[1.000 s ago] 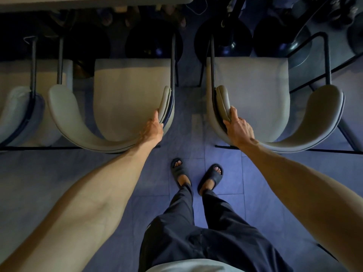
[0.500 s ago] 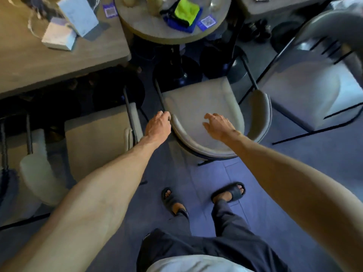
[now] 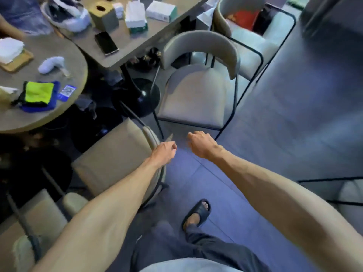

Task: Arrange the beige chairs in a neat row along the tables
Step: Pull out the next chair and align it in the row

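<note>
A beige chair [image 3: 196, 93] with a curved backrest and thin black legs stands in the middle, angled, beside the corner of the rectangular table [image 3: 127, 57]. A second beige chair [image 3: 114, 156] is tucked toward the round table [image 3: 64, 116] at lower left, and a third chair [image 3: 41, 218] sits at the bottom left. My left hand [image 3: 165, 151] hovers just right of the second chair's backrest end, fingers loosely curled and holding nothing. Just short of the middle chair's front edge is my right hand [image 3: 200, 144], also loosely curled and holding nothing.
Another chair [image 3: 249, 46] with red and black items on it stands at upper right, and part of one more chair [image 3: 351, 195] shows at the right edge. Black table bases [image 3: 146, 101] sit under the tables. A phone [image 3: 106, 43], boxes and a yellow-green cloth [image 3: 39, 93] lie on the tables.
Both hands have let go of the two chair backrests they held. The view has swung right toward the angled middle chair, and both hands now hang in the air before it.
</note>
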